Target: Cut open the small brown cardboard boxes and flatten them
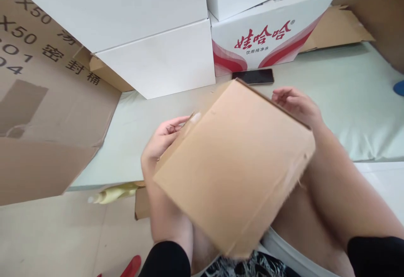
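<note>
A plain brown cardboard box (233, 163) is held tilted in front of me, above my lap. My left hand (160, 140) grips its left side, fingers curled round the edge near a strip of clear tape. My right hand (296, 106) rests on the far right edge, fingers bent over the top; the box hides its palm.
White cartons (151, 33) and a red-printed water carton (268, 29) stand stacked ahead on a pale green mat (353, 100). A dark phone (252, 76) lies by them. Large brown cardboard (41, 109) lies at left, a flattened brown piece (142, 203) and a yellowish roll (113, 193) below.
</note>
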`<move>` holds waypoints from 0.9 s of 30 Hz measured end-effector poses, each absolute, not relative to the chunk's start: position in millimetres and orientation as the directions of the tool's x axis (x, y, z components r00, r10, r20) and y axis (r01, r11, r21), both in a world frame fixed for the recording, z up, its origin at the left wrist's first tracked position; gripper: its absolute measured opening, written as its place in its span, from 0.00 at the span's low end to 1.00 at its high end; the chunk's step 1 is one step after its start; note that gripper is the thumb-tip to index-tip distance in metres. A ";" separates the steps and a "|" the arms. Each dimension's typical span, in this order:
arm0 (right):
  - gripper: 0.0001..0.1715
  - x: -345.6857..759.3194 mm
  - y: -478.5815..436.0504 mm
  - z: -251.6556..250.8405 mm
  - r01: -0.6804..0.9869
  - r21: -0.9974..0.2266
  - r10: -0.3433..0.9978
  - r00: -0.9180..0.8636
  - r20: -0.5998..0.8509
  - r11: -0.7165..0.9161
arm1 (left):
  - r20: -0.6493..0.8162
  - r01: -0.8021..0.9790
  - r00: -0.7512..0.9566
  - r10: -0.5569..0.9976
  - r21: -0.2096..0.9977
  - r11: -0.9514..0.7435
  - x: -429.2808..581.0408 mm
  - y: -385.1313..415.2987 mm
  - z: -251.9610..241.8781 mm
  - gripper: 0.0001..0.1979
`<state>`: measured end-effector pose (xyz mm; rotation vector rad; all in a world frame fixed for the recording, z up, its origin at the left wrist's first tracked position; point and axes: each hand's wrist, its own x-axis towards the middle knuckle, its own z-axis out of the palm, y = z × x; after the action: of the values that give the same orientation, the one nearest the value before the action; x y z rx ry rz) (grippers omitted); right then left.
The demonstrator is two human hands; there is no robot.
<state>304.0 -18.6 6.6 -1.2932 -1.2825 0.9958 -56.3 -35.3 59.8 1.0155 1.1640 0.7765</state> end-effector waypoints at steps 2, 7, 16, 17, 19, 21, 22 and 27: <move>0.20 300.8 -27.3 15.4 0.018 -0.998 0.996 -0.055 0.064 0.065 | -0.403 0.052 0.294 0.867 0.912 0.406 -50.3 -36.8 61.3 0.28; 0.35 286.9 -40.3 18.9 -0.086 -0.995 0.927 -0.366 0.078 0.050 | -0.411 0.114 0.424 0.807 0.908 0.403 -40.8 -31.8 56.3 0.31; 0.35 282.5 -52.2 20.9 -0.093 -0.995 0.831 -0.551 0.078 0.032 | -0.409 0.165 0.561 0.720 0.907 0.387 -24.3 -25.5 53.6 0.22; 0.36 281.4 -54.4 25.2 -0.082 -0.996 0.813 -0.576 0.082 0.043 | -0.406 0.172 0.566 0.718 0.910 0.379 -23.0 -25.5 54.0 0.20; 0.36 279.9 -59.2 33.8 -0.056 -0.996 0.789 -0.608 0.088 0.068 | -0.390 0.189 0.571 0.722 0.919 0.346 -21.5 -25.0 53.4 0.15; 0.37 279.3 -64.7 40.3 -0.072 -0.997 0.801 -0.594 0.074 0.039 | -0.353 0.191 0.577 0.736 0.935 0.299 -20.9 -24.0 51.3 0.11; 0.38 279.1 -67.5 42.2 -0.084 -0.996 0.821 -0.568 0.055 0.009 | -0.340 0.191 0.579 0.741 0.940 0.282 -20.5 -23.5 50.1 0.11; 0.39 273.0 -75.2 39.0 -0.076 -0.997 0.935 -0.354 0.013 -0.015 | -0.382 0.235 0.549 0.743 0.924 0.301 -14.7 -22.5 48.5 0.12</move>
<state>273.0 -75.2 39.0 -0.9579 -1.4072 1.5064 -14.7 -22.5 48.5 1.2597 0.9801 0.4204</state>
